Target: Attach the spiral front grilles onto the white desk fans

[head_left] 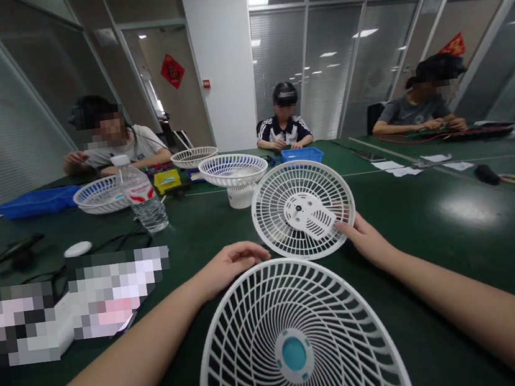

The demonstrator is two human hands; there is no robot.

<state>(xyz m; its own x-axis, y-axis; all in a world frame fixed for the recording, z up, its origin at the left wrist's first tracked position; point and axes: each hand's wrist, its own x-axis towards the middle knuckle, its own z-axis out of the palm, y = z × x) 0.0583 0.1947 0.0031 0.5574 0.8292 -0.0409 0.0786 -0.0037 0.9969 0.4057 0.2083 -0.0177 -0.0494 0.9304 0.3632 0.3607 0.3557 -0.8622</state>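
A white round fan rear grille, with a slotted plate at its middle, is tilted up facing me. My right hand grips its lower right edge, thumb on the near face and fingers behind. Closer to me is a white front fan grille with spiral ribs and a blue centre disc; its lower part is cut off by the frame. My left hand is at this grille's far rim, fingers loosely bent and apart. Whether its fingertips touch the rim I cannot tell.
Another grille sits on a white base beyond my hands. More grilles, a water bottle, a yellow box and blue trays stand to the left. Papers lie at right. Several people sit around the table.
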